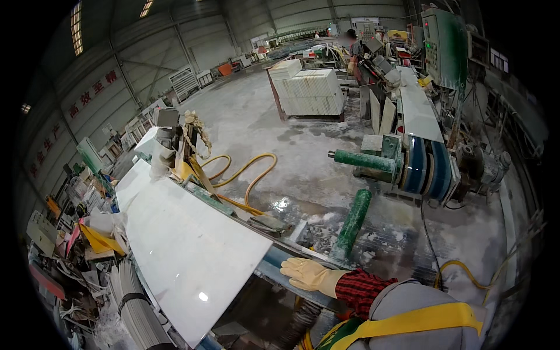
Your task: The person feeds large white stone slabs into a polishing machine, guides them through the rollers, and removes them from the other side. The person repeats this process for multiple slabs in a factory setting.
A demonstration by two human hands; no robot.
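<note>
My right hand, in a cream rubber glove, is stretched out with its fingers nearly straight and holds nothing. It appears to rest on the blue belt of a machine, just right of a large glossy white slab. A small gap separates the fingertips from the slab's edge. The slab lies flat along the machine and reaches away to the far left. A red and black plaid cuff and a grey sleeve cover my right arm. My left hand is not in view.
A green cylinder rises beyond my right hand. Yellow hose loops over the wet floor. White slabs stand stacked farther off. Another belt machine carries a white slab at right. Grey strips lie bundled at left. A person stands far back.
</note>
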